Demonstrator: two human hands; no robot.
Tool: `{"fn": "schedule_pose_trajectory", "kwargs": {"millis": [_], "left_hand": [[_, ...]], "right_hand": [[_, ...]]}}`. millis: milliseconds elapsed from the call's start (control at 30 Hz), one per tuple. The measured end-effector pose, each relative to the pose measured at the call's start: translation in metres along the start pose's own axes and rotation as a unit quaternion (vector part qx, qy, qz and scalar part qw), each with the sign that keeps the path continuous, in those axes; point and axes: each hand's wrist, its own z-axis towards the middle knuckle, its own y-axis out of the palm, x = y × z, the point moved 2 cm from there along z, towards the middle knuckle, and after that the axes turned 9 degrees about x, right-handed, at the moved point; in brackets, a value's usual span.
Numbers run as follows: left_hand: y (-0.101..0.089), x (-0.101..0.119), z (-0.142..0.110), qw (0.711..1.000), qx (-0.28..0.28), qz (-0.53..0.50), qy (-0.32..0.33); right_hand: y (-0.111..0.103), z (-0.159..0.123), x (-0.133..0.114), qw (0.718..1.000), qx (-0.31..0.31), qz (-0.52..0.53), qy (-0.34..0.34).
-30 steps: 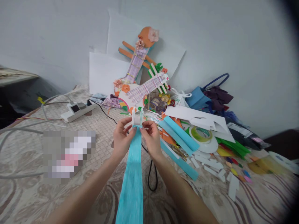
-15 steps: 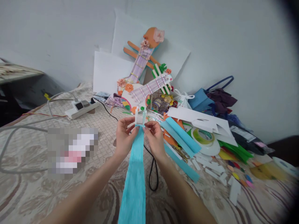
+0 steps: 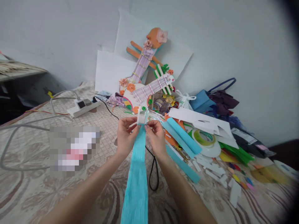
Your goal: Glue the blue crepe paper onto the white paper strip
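My left hand (image 3: 125, 137) and my right hand (image 3: 156, 137) meet in the middle of the view, both pinching a small white card frame (image 3: 142, 116) held upright at my fingertips. A long turquoise crepe strip (image 3: 137, 177) is fixed at the frame's lower edge and runs down toward me between my forearms. Each hand's fingers are closed on the strip's top end and the frame.
A beige patterned cloth (image 3: 35, 193) covers the surface. Paper guitars (image 3: 144, 84) lean on the wall behind. To the right lie turquoise strips (image 3: 182, 137), a tape roll (image 3: 205, 140), white card scraps, coloured paper and a blue bag (image 3: 203, 101). A power strip (image 3: 83, 107) and cables lie left; a black cord (image 3: 154, 174) loops near my right wrist.
The view has shifted slightly, so everything sits a little to the right. My fingers have turned the white frame somewhat; both hands keep their pinch on it and the strip.
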Motion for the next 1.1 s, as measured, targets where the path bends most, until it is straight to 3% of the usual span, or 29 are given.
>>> {"fn": "schedule_pose_trajectory", "kwargs": {"millis": [367, 1100], "left_hand": [[-0.0038, 0.0005, -0.0026, 0.998, -0.011, 0.058, 0.035], [-0.0003, 0.0027, 0.0007, 0.994, 0.015, 0.101, 0.03]], "right_hand": [[-0.0001, 0.0003, -0.001, 1.0, -0.003, -0.007, 0.002], [0.0012, 0.0035, 0.0002, 1.0, 0.003, -0.015, 0.004]]}}
